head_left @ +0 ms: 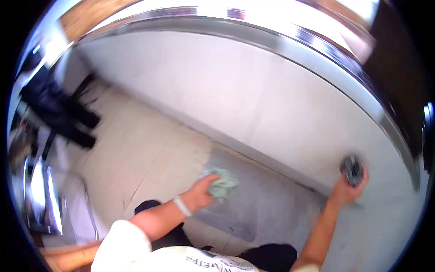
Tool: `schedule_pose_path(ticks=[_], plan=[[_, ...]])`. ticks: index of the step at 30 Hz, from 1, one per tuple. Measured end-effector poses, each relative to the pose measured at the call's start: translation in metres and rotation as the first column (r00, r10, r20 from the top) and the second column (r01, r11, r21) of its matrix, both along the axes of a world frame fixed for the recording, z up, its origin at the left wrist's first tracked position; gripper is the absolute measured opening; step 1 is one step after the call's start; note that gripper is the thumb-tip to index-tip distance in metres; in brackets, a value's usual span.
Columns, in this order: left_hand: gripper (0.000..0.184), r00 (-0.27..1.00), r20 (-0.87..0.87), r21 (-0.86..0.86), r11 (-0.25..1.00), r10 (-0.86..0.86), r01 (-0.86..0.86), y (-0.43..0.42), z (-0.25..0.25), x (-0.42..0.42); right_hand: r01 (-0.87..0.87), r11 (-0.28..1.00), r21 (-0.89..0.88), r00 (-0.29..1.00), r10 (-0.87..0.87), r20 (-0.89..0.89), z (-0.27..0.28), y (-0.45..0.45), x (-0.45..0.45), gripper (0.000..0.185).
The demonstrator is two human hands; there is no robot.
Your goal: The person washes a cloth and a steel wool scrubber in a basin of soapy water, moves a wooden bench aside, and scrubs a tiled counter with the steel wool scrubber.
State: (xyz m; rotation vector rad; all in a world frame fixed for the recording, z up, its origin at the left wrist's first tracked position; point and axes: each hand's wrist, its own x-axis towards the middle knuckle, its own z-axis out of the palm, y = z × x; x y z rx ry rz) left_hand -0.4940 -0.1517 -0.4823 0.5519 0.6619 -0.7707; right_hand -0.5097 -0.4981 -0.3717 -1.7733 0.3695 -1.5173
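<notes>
My left hand (201, 192), with a white band on the wrist, is closed around a crumpled light green cloth (223, 185) above the grey patch of floor. On the right, my right hand (353, 190) grips a dark, round scrubber (352, 170) against the lower part of the white panel (272, 104). The scrubber is blurred, so its exact make is unclear. Some of the fingers of my right hand are hidden behind it.
A metal edge (267, 41) runs along the panel's top. Beige floor (149, 140) meets a grey floor section (253, 199). A person in dark clothes (59, 106) is at the upper left, above a metal-framed chair (52, 195).
</notes>
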Motion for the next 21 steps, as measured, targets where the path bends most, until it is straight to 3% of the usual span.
schedule_pose_path(ticks=[1, 2, 3, 5, 7, 8, 10, 11, 13, 16, 18, 19, 21], plan=[[0.031, 0.998, 0.054, -0.071, 0.997, -0.013, 0.017, -0.004, -0.002, -0.002, 0.082, 0.988, -0.13, 0.985, -0.1, -0.142, 0.001, 0.013, -0.008, 0.04], [0.033, 0.993, 0.118, -0.137, 0.99, -0.027, 0.043, -0.005, -0.005, -0.001, -0.019, 0.975, -0.221, 0.97, -0.036, -0.24, -0.017, 0.02, -0.011, 0.041], [0.032, 0.998, 0.061, -0.113, 0.994, -0.006, 0.013, -0.01, 0.001, -0.004, -0.108, 0.945, -0.307, 0.941, -0.002, -0.338, -0.036, 0.025, -0.017, 0.043], [0.029, 1.0, 0.013, -0.115, 0.993, 0.014, -0.012, -0.008, 0.003, -0.003, -0.343, 0.927, 0.151, 0.772, 0.369, -0.518, -0.072, 0.058, -0.028, 0.043], [0.028, 0.999, 0.026, -0.125, 0.991, 0.047, -0.043, -0.005, 0.003, -0.006, -0.35, 0.747, 0.565, 0.702, 0.609, -0.37, -0.096, 0.089, -0.04, 0.04], [0.027, 0.999, 0.035, -0.157, 0.987, 0.04, -0.034, -0.006, 0.004, -0.008, -0.379, 0.728, 0.572, 0.68, 0.638, -0.361, -0.099, 0.101, -0.047, 0.04], [0.026, 0.997, 0.048, -0.184, 0.982, 0.055, -0.046, -0.006, 0.002, -0.008, -0.213, 0.315, 0.925, 0.648, 0.754, -0.108, -0.096, 0.12, -0.061, 0.034], [0.026, 0.997, 0.045, -0.208, 0.977, 0.058, -0.047, 0.0, 0.002, 0.015, -0.213, 0.301, 0.929, 0.612, 0.783, -0.114, -0.098, 0.135, -0.038, 0.034], [0.026, 0.996, 0.066, -0.224, 0.973, 0.067, -0.051, 0.003, 0.002, 0.016, -0.1, 0.226, 0.969, 0.737, 0.671, -0.081, -0.107, 0.147, -0.043, 0.032], [0.026, 0.99, 0.123, -0.214, 0.976, 0.072, -0.044, 0.01, 0.001, 0.011, -0.023, 0.225, 0.974, 0.62, 0.767, -0.163, -0.149, 0.132, -0.045, 0.034], [0.027, 0.987, 0.121, -0.148, 0.985, 0.104, -0.086, 0.018, -0.001, 0.015, -0.066, 0.006, 0.998, 0.6, 0.799, 0.035, -0.124, 0.142, -0.039, 0.016], [0.027, 0.973, 0.192, -0.133, 0.985, 0.132, -0.107, 0.023, 0.001, 0.025, -0.078, -0.011, 0.997, 0.578, 0.814, 0.055, -0.128, 0.142, -0.029, 0.014], [0.027, 0.981, 0.075, -0.089, 0.981, 0.177, -0.17, 0.029, 0.0, 0.029, -0.095, -0.038, 0.995, 0.543, 0.835, 0.084, -0.141, 0.145, -0.009, 0.015]])
